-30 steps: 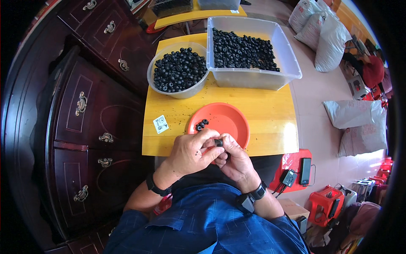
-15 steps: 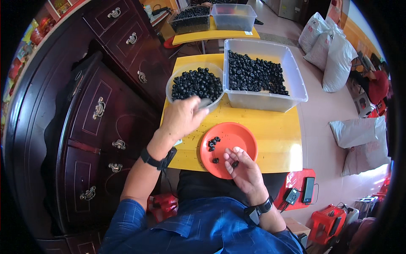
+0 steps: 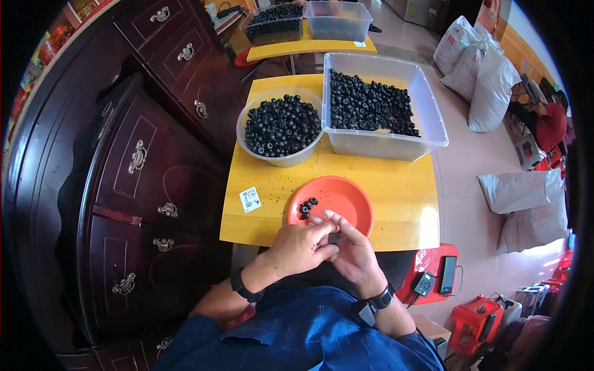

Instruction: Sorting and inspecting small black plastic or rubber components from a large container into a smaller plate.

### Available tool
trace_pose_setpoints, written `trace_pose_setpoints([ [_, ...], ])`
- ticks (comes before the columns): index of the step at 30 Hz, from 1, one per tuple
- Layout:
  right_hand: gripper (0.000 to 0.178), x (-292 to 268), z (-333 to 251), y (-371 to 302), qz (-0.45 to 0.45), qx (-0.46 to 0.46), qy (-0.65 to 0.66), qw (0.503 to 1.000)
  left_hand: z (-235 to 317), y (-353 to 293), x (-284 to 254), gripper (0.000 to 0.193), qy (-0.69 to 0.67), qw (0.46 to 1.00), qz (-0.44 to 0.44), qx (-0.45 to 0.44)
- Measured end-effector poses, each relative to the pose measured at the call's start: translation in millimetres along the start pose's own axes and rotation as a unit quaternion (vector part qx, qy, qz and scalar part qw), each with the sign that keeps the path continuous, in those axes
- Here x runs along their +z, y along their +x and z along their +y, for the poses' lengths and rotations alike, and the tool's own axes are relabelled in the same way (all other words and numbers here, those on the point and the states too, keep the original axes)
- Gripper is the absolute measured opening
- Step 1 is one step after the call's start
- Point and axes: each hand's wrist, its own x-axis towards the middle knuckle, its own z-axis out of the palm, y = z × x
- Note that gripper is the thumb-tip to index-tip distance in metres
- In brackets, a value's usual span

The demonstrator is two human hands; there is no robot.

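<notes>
My left hand [image 3: 300,247] and my right hand [image 3: 354,250] meet over the near edge of an orange plate [image 3: 349,196]. The left hand is closed, pinching a small dark-grey flat piece [image 3: 336,237] whose kind I cannot make out. The right hand's fingers curl in against the left; whatever sits between them is mostly hidden. On the plate's left side lie several small black ring-like parts [image 3: 305,208]. Beyond it stand a round clear bowl [image 3: 288,159] and a large clear bin [image 3: 377,145], both holding many such black parts.
The yellow table [image 3: 402,204] carries a white label [image 3: 250,200] and dark crumbs. A dark wooden cabinet [image 3: 179,148] borders its left side. A red stool [image 3: 431,281] with devices stands at right. White sacks [image 3: 492,89] are on the floor, and another yellow table [image 3: 281,52] with bins lies beyond.
My left hand has come back from the round bowl toward me and now meets my right hand. The small black part seen in my right fingers is now hidden.
</notes>
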Motion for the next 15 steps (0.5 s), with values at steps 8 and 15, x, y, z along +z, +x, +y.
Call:
trace_pose_setpoints([
  [8, 0.033, 8, 0, -5, 0.017, -0.017, 0.015, 1.000, -6, -4, 11, 0.024, -0.018, 0.997, 0.069, 0.013],
  [15, 0.022, -5, 3, -5, -0.032, -0.031, -0.081, 0.996, -3, 1, 4, 0.034, -0.076, 0.990, 0.108, 0.046],
])
